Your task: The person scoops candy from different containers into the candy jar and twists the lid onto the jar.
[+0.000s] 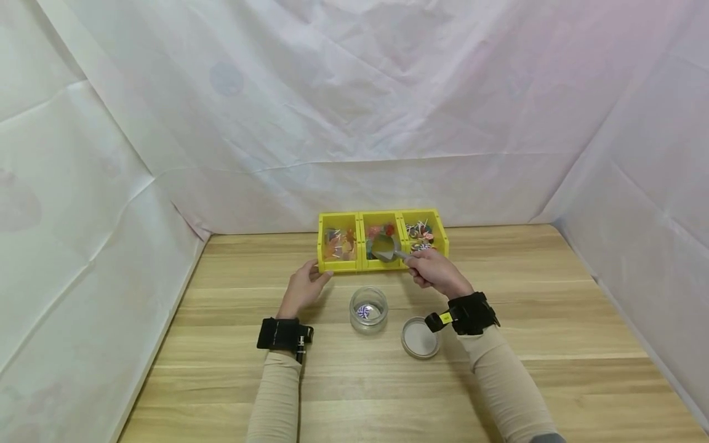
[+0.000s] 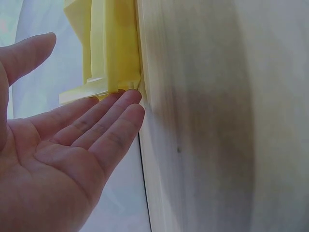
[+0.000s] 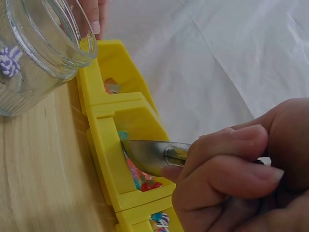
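In the head view my right hand (image 1: 437, 271) grips the handle of a metal scoop (image 1: 384, 247). The scoop's bowl dips into the middle compartment of a yellow three-part bin (image 1: 360, 266), over red and teal candies (image 3: 146, 185). My left hand (image 1: 303, 288) touches the bin's front left corner; the left wrist view shows its fingers (image 2: 116, 137) straight against the yellow wall, thumb apart. In front of the bin stands an uncovered glass jar (image 1: 368, 311) with a purple-and-white swirl candy (image 1: 364, 312) inside.
A round lid (image 1: 420, 338) lies on the wooden table (image 1: 354, 394) right of the jar. Wrapped candies (image 1: 340, 245) fill the left compartment, and lollipops (image 1: 419, 231) the right one. White cloth (image 1: 354, 123) hangs behind the bin and on both sides.
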`<state>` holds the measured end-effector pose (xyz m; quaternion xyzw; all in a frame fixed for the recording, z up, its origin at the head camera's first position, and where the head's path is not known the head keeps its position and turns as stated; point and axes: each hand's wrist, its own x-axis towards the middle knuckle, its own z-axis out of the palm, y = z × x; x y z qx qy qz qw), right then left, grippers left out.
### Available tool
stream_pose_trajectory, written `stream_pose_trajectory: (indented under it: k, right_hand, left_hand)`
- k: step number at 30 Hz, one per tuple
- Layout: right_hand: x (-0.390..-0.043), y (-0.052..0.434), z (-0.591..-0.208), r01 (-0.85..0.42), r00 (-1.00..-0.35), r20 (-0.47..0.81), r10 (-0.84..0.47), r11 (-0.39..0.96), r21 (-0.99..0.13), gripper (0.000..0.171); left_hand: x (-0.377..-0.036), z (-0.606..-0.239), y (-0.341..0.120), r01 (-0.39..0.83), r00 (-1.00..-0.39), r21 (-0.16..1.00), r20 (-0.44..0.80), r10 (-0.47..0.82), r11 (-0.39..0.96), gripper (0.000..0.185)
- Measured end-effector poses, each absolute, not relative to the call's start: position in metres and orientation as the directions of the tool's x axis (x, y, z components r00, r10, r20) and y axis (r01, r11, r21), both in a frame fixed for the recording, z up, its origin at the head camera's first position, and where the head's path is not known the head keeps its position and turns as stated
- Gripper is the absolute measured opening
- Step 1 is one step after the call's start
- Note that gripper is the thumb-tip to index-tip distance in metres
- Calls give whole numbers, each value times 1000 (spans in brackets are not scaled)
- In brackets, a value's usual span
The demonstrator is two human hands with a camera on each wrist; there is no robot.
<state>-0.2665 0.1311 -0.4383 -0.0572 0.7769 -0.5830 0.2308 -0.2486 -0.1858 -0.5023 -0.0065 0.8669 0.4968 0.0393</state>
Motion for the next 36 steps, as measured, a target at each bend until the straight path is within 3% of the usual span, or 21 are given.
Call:
stream_pose_trajectory:
  k: [7, 16, 36]
  right_hand:
    - [-270, 130, -448, 269, -862, -340, -376, 228, -936, 25]
    - [-272, 124, -457, 293, -874, -329, -357, 153, -944, 39]
    - [-279, 107, -472, 339, -885, -339, -320, 59, -939, 39]
  left_hand:
    - [-249, -503, -183, -53, -997, 862, -74, 22, 505, 59]
    - [-250, -504, -184, -43, -997, 862, -66, 28, 504, 59]
    - [-248, -505, -185, -43, -998, 862, -62, 20, 505, 59]
